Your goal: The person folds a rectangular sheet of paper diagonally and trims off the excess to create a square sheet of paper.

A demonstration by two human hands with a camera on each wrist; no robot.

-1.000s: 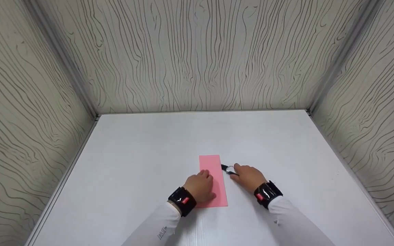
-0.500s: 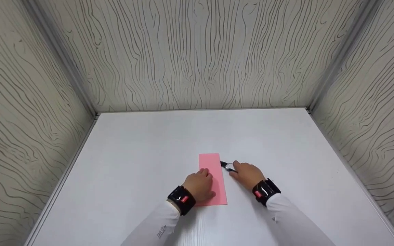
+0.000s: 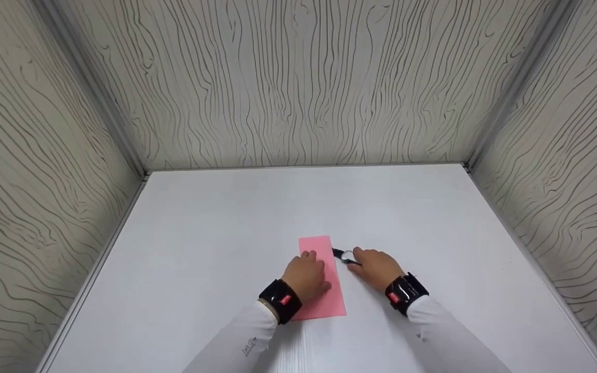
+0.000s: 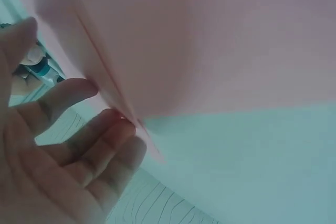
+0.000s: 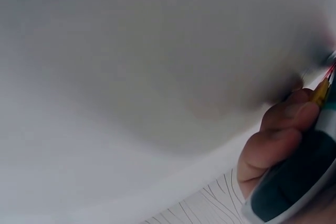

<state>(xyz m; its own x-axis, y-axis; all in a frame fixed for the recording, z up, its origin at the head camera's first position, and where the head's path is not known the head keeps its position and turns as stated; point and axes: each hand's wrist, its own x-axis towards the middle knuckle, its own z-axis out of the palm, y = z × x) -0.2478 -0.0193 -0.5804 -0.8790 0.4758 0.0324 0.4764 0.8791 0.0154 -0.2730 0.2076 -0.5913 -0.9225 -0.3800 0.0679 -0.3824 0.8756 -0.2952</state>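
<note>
A narrow pink sheet of paper (image 3: 337,303) lies lengthwise on the white table. In the head view my left hand (image 3: 304,276) rests over its left side, covering part of it. Bent fingers (image 4: 123,129) touch a raised fold or edge of the paper in the left wrist view. To the right, my right hand (image 3: 379,269) grips a small plier-like tool (image 3: 347,257) with a black tip and a silvery ring shape. Its tip meets the paper's right edge. Close up, the tool's dark green and white handle (image 5: 296,177) and a yellow part show; its working end is blurred.
The white table (image 3: 215,233) has pale wood-grain-patterned panels (image 3: 298,93) at the back and on both sides. Grey metal strips (image 3: 96,93) run along the corners. Black bands (image 3: 281,301) circle both wrists over white sleeves.
My left hand has shifted slightly right and forward on the paper. The sheet has turned a little, its top edge moving left. The right hand and tool stay nearly in place.
</note>
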